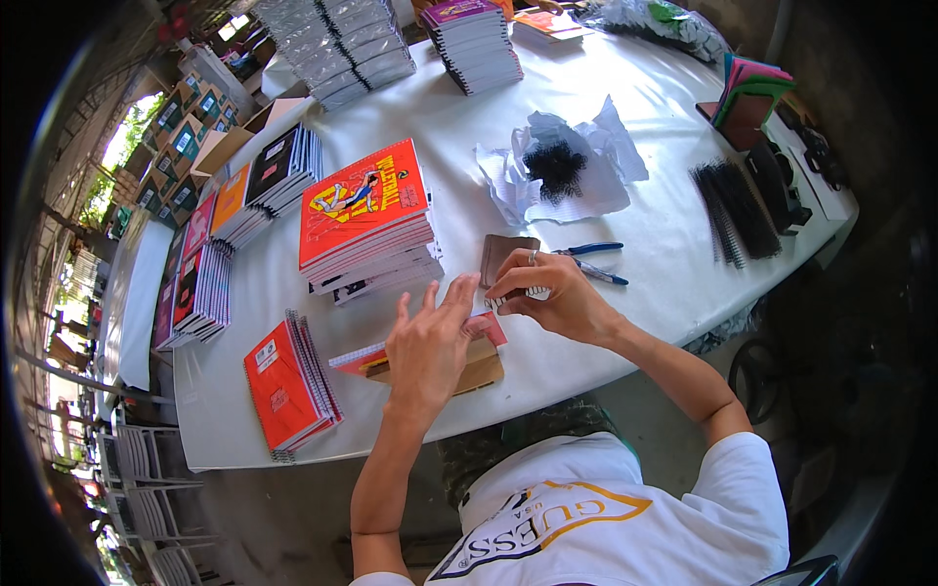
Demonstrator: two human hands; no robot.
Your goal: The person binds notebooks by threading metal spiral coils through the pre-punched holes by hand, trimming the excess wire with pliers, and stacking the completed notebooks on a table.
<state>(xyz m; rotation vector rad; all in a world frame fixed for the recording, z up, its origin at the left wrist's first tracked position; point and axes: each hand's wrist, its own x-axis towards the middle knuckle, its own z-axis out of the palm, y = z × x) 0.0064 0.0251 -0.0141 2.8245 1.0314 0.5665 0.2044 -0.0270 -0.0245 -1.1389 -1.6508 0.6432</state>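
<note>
A partly bound notebook (483, 374) with brown board and a bit of red cover lies at the table's near edge. My left hand (430, 342) rests over it, fingers stretched and apart, hiding much of it. At its upper right corner, my right hand (549, 295) is closed in a pinch on a small white-and-dark striped piece (535, 291), mostly hidden by the fingers. Just beyond the fingertips lies a brown flat block (506, 252). Blue-handled pliers (598, 248) and another blue-handled tool (604, 274) lie to the right of it.
Left of my hands stand a tall stack of red-covered notebooks (363, 205) and a smaller red pile (283, 383). Crumpled white paper (611, 161) bears a heap of black bits (555, 168). Black spiral coils (735, 210) lie at the right. More notebook stacks (473, 47) stand behind.
</note>
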